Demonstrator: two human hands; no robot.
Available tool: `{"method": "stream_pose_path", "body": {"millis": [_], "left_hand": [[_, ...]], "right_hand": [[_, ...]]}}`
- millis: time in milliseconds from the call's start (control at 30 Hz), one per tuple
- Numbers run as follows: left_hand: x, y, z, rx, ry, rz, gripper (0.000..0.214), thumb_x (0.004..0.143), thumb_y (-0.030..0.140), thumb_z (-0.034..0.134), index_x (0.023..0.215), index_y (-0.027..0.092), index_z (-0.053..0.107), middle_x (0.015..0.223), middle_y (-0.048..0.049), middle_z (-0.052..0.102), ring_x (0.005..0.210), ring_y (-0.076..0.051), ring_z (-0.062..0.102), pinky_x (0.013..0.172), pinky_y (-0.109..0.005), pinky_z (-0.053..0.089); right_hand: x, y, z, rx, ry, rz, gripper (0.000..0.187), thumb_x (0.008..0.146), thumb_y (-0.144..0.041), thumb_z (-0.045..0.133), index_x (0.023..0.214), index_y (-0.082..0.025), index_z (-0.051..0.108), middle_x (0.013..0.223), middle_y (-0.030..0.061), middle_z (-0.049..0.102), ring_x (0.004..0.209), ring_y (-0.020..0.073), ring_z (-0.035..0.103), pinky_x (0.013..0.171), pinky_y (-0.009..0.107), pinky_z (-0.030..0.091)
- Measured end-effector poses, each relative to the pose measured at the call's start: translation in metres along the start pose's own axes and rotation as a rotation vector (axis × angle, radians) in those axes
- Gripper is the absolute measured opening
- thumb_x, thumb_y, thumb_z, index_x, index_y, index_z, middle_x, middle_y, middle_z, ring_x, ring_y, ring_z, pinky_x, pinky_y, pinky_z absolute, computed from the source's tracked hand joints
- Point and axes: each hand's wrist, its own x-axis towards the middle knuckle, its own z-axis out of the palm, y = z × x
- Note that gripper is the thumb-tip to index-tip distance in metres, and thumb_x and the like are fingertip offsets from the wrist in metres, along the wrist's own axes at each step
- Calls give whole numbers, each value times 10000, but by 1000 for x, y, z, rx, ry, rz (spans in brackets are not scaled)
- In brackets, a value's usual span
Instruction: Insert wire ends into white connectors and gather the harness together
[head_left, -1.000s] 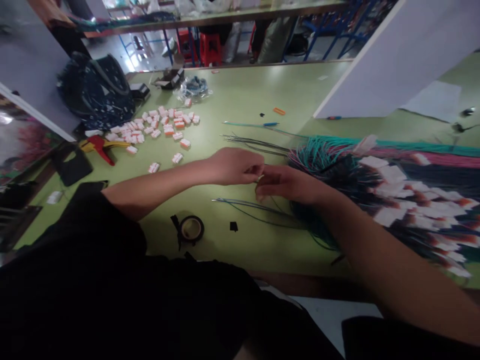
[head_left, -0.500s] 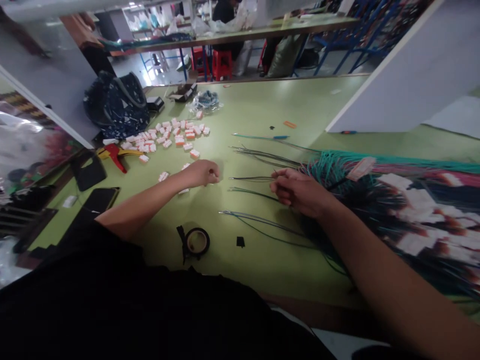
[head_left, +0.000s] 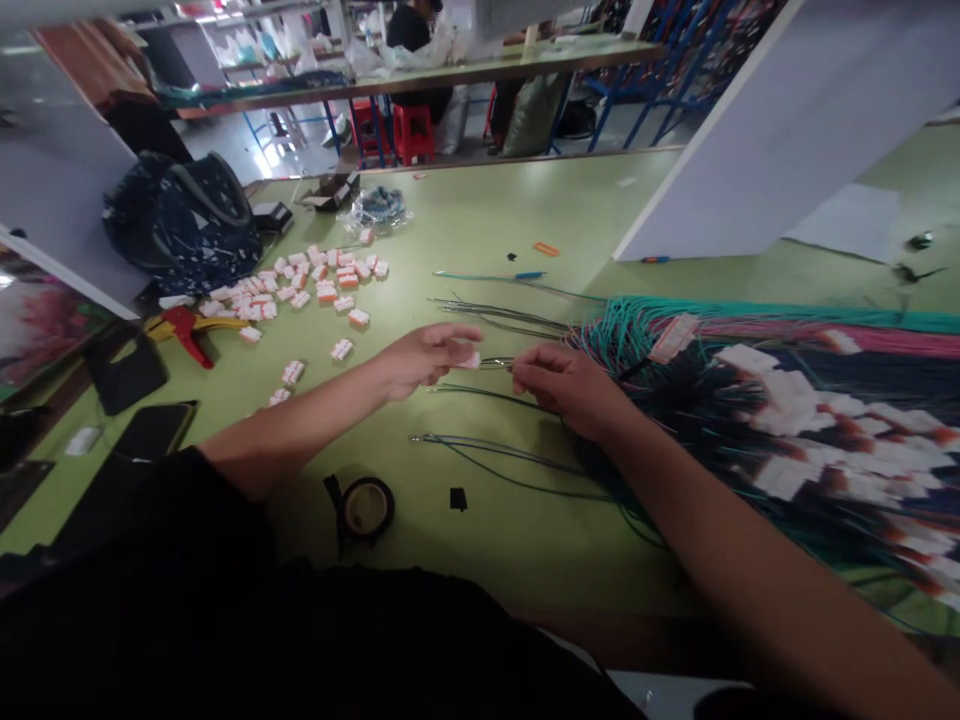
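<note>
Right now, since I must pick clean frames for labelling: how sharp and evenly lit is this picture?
Head view: left hand, its white connector and right hand pinching thin wires read fairly sharp; head view, right side: the wire bundle smears into blur; head view, far end: glare whitens the green table; the black sleeve lacks detail.

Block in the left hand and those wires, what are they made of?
The block in the left hand looks like hard plastic: white, matte, boxy. The wires pinched by the right hand seem coated in dark, smooth plastic and bend softly; metal inside is likely but hidden.
</note>
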Motion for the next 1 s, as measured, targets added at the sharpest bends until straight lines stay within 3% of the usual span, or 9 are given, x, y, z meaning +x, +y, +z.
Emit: {"method": "stream_pose_path", "body": {"millis": [100,300,567,1000], "left_hand": [[16,-3,19,-294,-20,-81,113,833,188,525,925,140,571,642,36,534,385,4,251,365,-168,157],[23,-14,27,-600,-161,-67,97,837,99,484,751,121,523,584,29,513,467,-17,460,431,-132,327],[16,-7,29,-577,-79,-95,81,820,42,513,803,122,511,607,30,550,485,-17,500,457,-147,337],[14,-12,35,-407,-79,30,111,793,90,563,831,132,468,556,51,539,431,-42,502,413,-173,304]], "right_hand": [[-4,-2,0,-76,95,-70,146,652,-293,595,607,-165,540,518,-46,496,394,36,344,380,191,236],[-9,-3,3,-409,204,-299,102,652,-216,543,563,-169,529,553,-22,502,511,74,414,487,215,324],[-10,2,5,-503,230,-308,85,650,-203,515,569,-176,512,549,-19,504,513,83,423,514,223,342],[-12,7,10,-610,256,-329,77,661,-198,497,592,-171,518,562,-11,532,520,89,453,538,228,350]]}}
